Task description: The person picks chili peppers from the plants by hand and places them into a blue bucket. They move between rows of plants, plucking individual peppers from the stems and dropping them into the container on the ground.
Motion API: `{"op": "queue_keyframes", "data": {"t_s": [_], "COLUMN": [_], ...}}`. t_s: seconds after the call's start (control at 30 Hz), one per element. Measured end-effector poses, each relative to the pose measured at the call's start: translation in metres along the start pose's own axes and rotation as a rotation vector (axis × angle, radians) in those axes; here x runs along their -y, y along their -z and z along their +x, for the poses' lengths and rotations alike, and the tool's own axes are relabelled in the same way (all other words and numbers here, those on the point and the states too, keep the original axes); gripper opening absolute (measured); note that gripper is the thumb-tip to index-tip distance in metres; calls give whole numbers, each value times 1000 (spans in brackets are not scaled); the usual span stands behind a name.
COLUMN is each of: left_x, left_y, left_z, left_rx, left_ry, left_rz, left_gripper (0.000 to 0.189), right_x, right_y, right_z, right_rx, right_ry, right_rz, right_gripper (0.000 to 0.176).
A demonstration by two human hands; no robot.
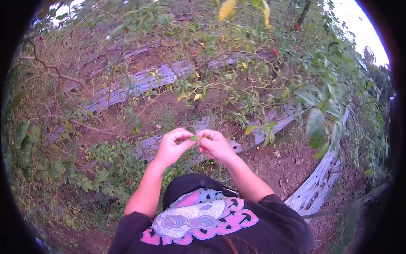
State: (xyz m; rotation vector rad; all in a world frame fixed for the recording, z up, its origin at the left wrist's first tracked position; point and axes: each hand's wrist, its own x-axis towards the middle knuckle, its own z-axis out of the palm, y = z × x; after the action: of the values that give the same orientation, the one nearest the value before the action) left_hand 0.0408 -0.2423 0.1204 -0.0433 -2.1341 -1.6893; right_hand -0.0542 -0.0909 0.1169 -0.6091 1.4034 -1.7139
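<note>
My two hands meet in front of my chest, fingertips nearly touching. Between the thumb and forefinger of my left hand [172, 148] is a small green leaf [193, 138]. My right hand [216, 146] is closed in a pinch right at the leaf's other side; what lies between its fingertips is too small to make out. Below the hands, against my dark printed shirt [270, 228], sits a black cloth opening [186, 184] with patterned fabric showing inside. Leafy stems stand just beyond and to the left of my hands.
Chili plants with thin bare branches [80, 80] and red chilies [275, 53] surround me. Pale plastic mulch strips [144, 80] run across the brown soil [279, 169], another [315, 192] at right. Large leaves [315, 122] hang close on the right.
</note>
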Motion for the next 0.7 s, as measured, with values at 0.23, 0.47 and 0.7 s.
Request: {"op": "queue_keyframes", "data": {"t_s": [0.23,0.47,0.7], "left_x": [14,29,55], "left_y": [-3,-12,-49], "left_z": [-27,-31,-47], "left_rx": [-2,161,361], "left_ry": [208,214,383], "left_rz": [-61,-45,-96], "left_gripper": [6,6,11], "right_x": [-74,-130,-229], "right_y": [31,66,117], "right_z": [-38,-116,-219], "right_rx": [102,-283,-851], "right_ry": [-281,-399,-254], "right_rz": [532,745,813], "right_gripper": [10,13,12]}}
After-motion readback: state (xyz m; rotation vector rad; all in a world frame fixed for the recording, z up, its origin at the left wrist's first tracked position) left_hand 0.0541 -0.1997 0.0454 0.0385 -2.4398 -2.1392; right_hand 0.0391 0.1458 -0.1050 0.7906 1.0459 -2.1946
